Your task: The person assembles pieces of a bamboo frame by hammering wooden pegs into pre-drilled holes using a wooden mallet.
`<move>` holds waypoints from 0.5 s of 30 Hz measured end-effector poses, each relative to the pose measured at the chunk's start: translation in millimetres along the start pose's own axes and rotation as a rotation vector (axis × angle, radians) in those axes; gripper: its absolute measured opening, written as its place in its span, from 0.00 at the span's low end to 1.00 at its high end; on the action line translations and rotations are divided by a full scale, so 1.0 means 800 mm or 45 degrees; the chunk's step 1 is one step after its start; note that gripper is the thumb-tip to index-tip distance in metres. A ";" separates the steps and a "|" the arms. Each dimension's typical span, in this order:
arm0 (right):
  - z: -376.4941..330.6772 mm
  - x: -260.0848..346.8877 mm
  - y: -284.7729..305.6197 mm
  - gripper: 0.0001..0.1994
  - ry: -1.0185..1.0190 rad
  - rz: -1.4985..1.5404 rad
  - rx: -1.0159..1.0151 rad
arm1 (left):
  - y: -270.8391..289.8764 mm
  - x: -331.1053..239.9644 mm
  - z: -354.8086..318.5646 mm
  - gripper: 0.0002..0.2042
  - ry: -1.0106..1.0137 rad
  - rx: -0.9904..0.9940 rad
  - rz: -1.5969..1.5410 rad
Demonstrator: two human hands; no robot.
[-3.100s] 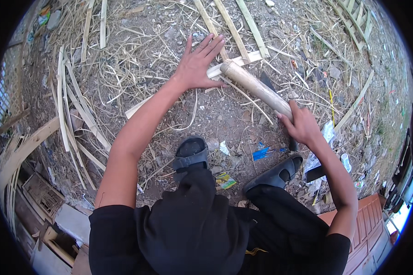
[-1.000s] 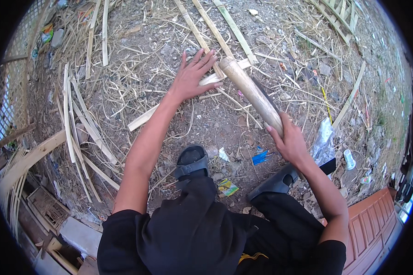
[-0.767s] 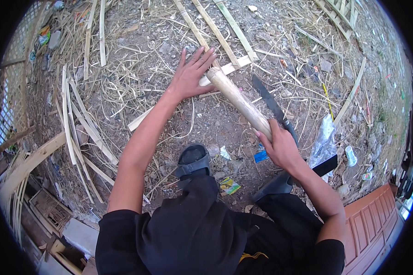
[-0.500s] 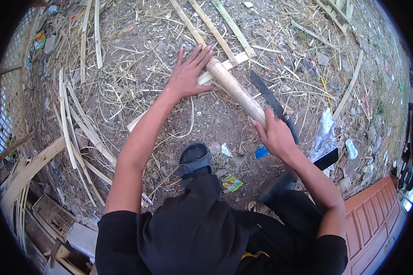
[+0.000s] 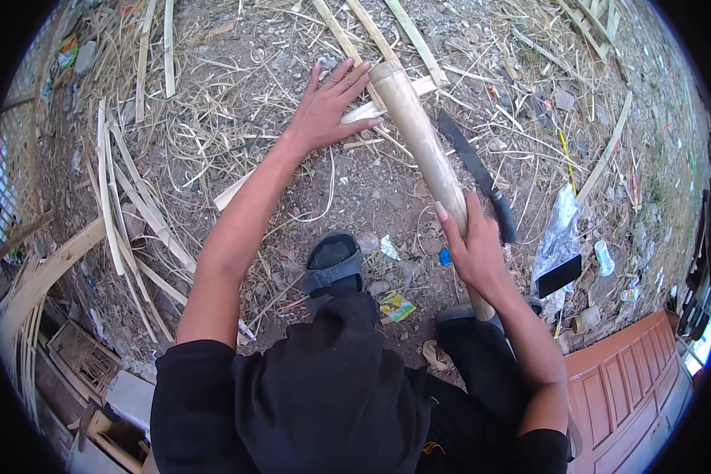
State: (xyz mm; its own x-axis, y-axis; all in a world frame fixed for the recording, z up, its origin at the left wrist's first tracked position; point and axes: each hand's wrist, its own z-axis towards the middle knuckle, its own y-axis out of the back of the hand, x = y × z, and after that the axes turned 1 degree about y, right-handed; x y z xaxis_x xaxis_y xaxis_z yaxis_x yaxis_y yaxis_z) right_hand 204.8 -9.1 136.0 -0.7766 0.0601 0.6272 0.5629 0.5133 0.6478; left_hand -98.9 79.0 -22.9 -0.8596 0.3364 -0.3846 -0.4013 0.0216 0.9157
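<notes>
My right hand [image 5: 475, 249] is wrapped round the handle part of a thick wooden club [image 5: 423, 134]. The club slants up and away, and its wide far end overlaps the bamboo slats in view. My left hand [image 5: 328, 110] lies palm down with fingers spread, pressing on a pale bamboo crosspiece [image 5: 426, 85] and the near end of a long bamboo slat [image 5: 338, 31]. Two more slats, a middle one [image 5: 374, 31] and a greenish one [image 5: 413, 38], run away from the crosspiece. A machete [image 5: 468, 154] with a dark blade lies on the ground right of the club.
Loose bamboo strips [image 5: 118, 197] lie at the left. On the right are a clear plastic bag [image 5: 559, 233], a black phone [image 5: 559, 276], a white cup [image 5: 604, 259] and a reddish-brown panelled board [image 5: 624, 387]. My sandalled foot [image 5: 333, 265] rests below my hands.
The club's far end has moved farther away and slightly right, and its lower end now shows below my right hand. My left hand stays on the bamboo. The view has shifted slightly.
</notes>
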 end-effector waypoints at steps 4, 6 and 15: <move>-0.007 -0.020 -0.021 0.20 0.028 -0.063 0.108 | 0.006 0.001 0.009 0.52 -0.068 0.060 -0.034; -0.003 -0.030 -0.032 0.20 -0.040 -0.053 0.175 | 0.003 0.005 0.007 0.56 -0.074 0.083 0.026; 0.004 -0.031 -0.019 0.18 0.013 -0.040 0.152 | 0.006 0.005 0.005 0.67 -0.104 0.083 -0.058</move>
State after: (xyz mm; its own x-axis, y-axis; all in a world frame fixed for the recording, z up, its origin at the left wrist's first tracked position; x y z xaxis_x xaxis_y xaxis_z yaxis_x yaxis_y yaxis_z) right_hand 214.8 -15.8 109.6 -0.7901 0.0340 0.6120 0.5000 0.6134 0.6114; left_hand -102.7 84.0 -19.8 -0.8113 0.4094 -0.4174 -0.4153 0.0990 0.9043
